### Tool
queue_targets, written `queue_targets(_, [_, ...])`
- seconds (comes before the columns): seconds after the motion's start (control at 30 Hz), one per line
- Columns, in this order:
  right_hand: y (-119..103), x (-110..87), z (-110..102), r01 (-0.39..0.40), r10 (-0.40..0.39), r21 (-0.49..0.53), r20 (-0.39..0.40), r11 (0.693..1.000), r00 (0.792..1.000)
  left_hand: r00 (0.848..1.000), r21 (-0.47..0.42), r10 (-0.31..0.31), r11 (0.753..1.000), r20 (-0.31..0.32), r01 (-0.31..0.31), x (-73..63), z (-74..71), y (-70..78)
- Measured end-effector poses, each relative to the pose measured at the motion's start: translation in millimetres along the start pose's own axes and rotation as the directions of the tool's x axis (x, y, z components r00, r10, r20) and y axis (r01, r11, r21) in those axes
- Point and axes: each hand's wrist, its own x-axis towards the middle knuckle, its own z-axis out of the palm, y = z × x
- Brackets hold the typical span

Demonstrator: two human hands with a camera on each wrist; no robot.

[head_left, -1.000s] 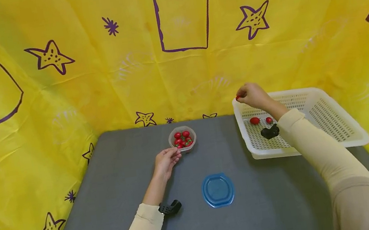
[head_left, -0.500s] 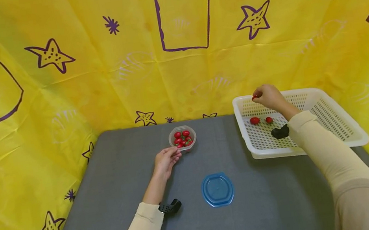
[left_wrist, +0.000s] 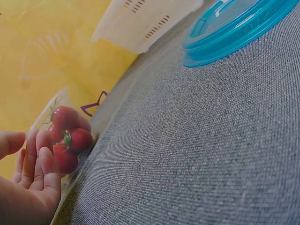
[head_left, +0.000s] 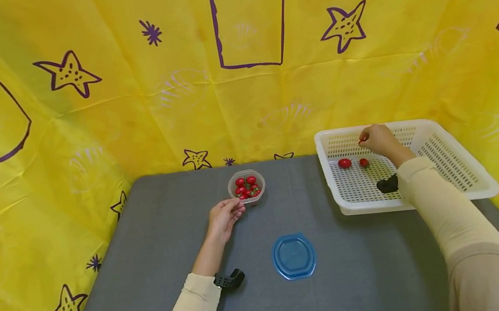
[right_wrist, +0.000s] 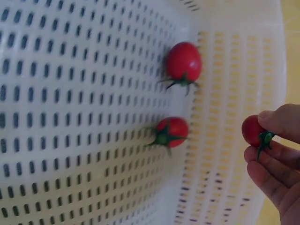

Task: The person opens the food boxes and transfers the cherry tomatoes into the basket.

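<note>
In the head view, my right hand (head_left: 382, 142) is over the back of a white perforated basket (head_left: 341, 202). Between thumb and fingers it pinches a red cherry tomato (right_wrist: 252, 130) with a green stem, plainest in the right wrist view. Two more cherry tomatoes lie on the basket floor: a larger one (right_wrist: 183, 62) and a smaller one (right_wrist: 172, 131). My left hand (head_left: 224, 219) is at the near-left rim of a small clear plastic container (head_left: 230, 181), thumb on one side and fingers on the other. Several cherry tomatoes (left_wrist: 65, 117) fill the container.
A blue lid (head_left: 294, 257) lies on the grey tabletop (head_left: 170, 275), nearer to me than the container. Behind the table hangs a yellow curtain (head_left: 139, 129) with purple drawings, which wraps round both sides. The basket stands at the back right.
My right hand, with the cherry tomato, has moved rightward and slightly down, from the basket's back-left corner to over its inside. The left hand and container have stayed in place.
</note>
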Motion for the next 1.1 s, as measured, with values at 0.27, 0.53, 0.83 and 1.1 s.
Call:
queue_targets(0.27, [11,-2.1,8,-0.047,0.047,-0.018,0.050,0.999,0.998,1.000,0.017,-0.003,1.000,-0.008,0.003,0.5,0.4,0.5])
queue_targets(0.53, [24,-3.2,15,-0.023,0.036,-0.124,0.103,0.992,0.994,1.000,0.014,-0.003,1.000,-0.006,0.003,-0.1,0.6,-0.1])
queue_targets(0.83, [31,-12.5,18,-0.047,0.063,-0.123,0.135,0.991,0.989,1.000,0.013,-0.005,1.000,-0.004,0.005,0.2,0.3,-0.9])
queue_targets(1.1, [37,-15.6,16,-0.075,0.093,-0.108,0.181,0.991,0.979,1.000,0.030,0.006,1.000,-0.015,-0.006,-1.8,0.6,-0.6])
